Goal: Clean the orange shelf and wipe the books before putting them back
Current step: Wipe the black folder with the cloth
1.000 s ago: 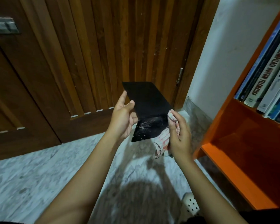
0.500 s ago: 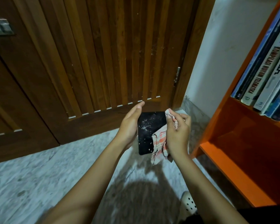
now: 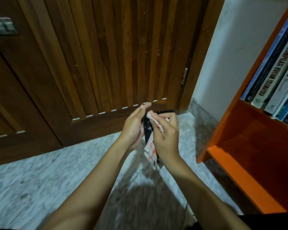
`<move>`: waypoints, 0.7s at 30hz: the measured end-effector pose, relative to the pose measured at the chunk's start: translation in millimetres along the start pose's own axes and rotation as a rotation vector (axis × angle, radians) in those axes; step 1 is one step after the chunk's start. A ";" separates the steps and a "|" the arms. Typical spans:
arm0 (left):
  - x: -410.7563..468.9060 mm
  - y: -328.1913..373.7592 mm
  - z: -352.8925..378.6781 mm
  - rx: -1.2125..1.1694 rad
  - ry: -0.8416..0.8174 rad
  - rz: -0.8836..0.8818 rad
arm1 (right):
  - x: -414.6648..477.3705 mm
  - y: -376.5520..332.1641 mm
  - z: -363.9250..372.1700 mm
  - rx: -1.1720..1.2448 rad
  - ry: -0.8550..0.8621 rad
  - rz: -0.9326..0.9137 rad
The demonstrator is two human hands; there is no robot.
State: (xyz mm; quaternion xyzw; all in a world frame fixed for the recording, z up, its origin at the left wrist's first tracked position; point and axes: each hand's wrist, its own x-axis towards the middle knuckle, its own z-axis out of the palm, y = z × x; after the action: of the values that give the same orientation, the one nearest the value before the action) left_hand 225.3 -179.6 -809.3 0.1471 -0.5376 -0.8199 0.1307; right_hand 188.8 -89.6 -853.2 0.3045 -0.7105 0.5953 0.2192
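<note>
A black dusty book [image 3: 147,128] is held upright in front of me by my left hand [image 3: 134,127], which grips its left edge. My right hand [image 3: 165,135] is closed on a white and orange striped cloth [image 3: 150,151] and presses it against the book's face, covering most of it. The cloth's tail hangs below my hands. The orange shelf [image 3: 236,163] stands at the right; its lower compartment holds nothing that I can see.
Several books [image 3: 276,80] stand leaning on the shelf's upper level at the right edge. A brown slatted wooden door [image 3: 106,63] fills the wall ahead. Grey marble floor [image 3: 40,180] lies below, a white wall [image 3: 223,55] beside the shelf.
The open book was closed and lowered. My right hand with the cloth moved left across its cover, now hiding most of it.
</note>
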 end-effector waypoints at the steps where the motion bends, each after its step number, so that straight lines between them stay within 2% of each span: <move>1: 0.9 0.6 -2.2 -0.015 0.003 -0.006 | -1.2 -1.3 0.6 -0.017 -0.044 -0.045; 5: 1.5 3.0 -12.1 -0.070 0.057 0.001 | -5.6 1.4 -8.8 -0.190 -0.357 -0.317; 6: 1.5 2.7 -13.9 -0.090 0.050 0.002 | -4.6 4.4 -14.5 -0.219 -0.400 -0.385; 8: -0.4 3.1 -13.9 -0.142 0.015 -0.002 | 4.0 12.6 -25.9 -0.225 -0.358 -0.419; 10: -2.0 3.6 -10.0 -0.123 0.003 0.011 | 17.4 18.6 -33.7 -0.204 -0.227 -0.305; 17: -4.0 -3.8 1.0 -0.025 0.024 0.071 | 32.7 19.9 -46.0 -0.100 0.166 0.316; 19: -4.9 -3.8 4.7 -0.006 0.035 0.093 | 17.8 18.7 -44.6 -0.113 0.240 0.389; 21: -4.5 -5.0 6.5 0.013 0.041 0.112 | 6.3 17.7 -41.0 -0.110 0.309 0.376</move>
State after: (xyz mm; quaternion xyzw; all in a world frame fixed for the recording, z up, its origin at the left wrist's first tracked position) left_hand 226.7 -170.4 -810.9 0.1342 -0.5477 -0.8046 0.1863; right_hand 169.9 -48.6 -853.6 0.0600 -0.7440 0.6256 0.2271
